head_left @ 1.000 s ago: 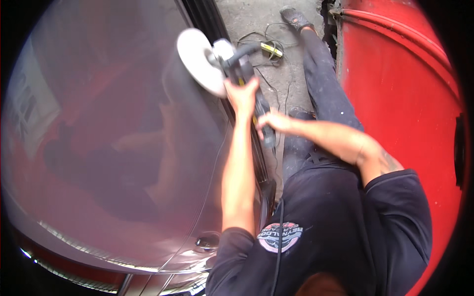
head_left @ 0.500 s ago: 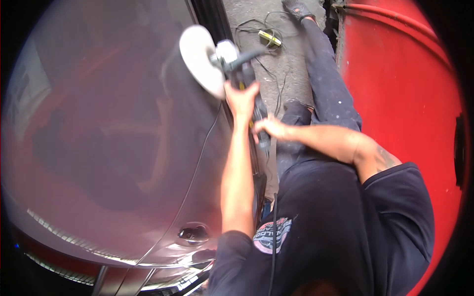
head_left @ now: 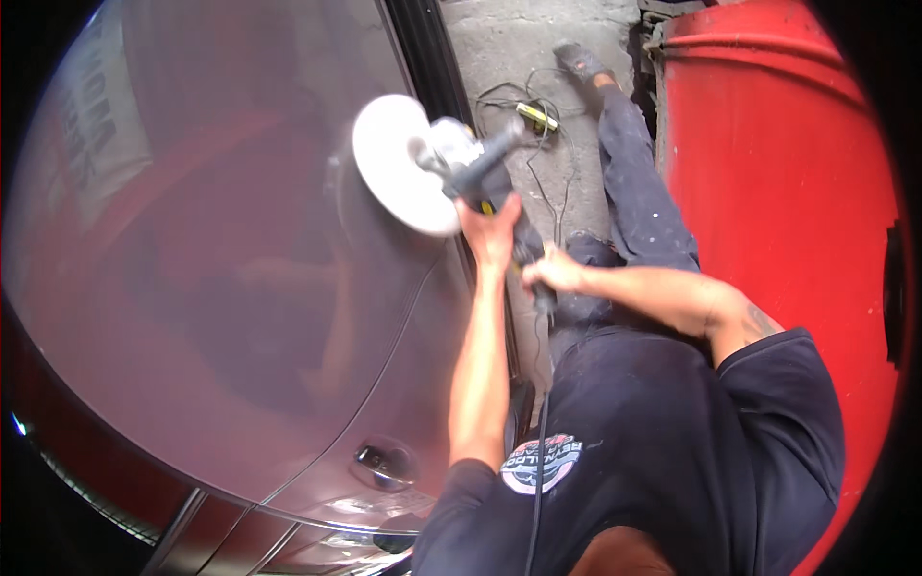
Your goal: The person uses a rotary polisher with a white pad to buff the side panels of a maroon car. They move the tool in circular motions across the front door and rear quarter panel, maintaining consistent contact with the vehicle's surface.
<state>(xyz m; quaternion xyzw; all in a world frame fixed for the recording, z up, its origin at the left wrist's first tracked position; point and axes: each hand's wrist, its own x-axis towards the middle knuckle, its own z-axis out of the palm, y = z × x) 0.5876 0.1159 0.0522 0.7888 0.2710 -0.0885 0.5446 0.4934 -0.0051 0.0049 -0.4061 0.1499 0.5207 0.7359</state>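
Note:
A rotary polisher [head_left: 495, 187] with a round white pad [head_left: 399, 163] is held in both hands. My left hand [head_left: 490, 230] wraps its body just behind the head. Farther back, near the cord end, my right hand [head_left: 555, 272] grips the rear handle. A dark side handle [head_left: 490, 158] sticks out from the head. The pad lies at the glossy dark maroon car door [head_left: 240, 221], left of my arms. Whether it presses flat on the paint I cannot tell.
A door handle [head_left: 384, 464] sits near the panel's lower edge. Black window trim [head_left: 423, 48] borders the door. A red panel [head_left: 778, 163] stands at right. On the concrete floor [head_left: 519, 38] lie cables and a yellow-green block [head_left: 538, 116]. The polisher's cord [head_left: 540, 451] runs over my shirt.
The polisher has come back toward me and slightly right, with both hands still on it. Its white pad shows broader now. The whole view has also shifted a little.

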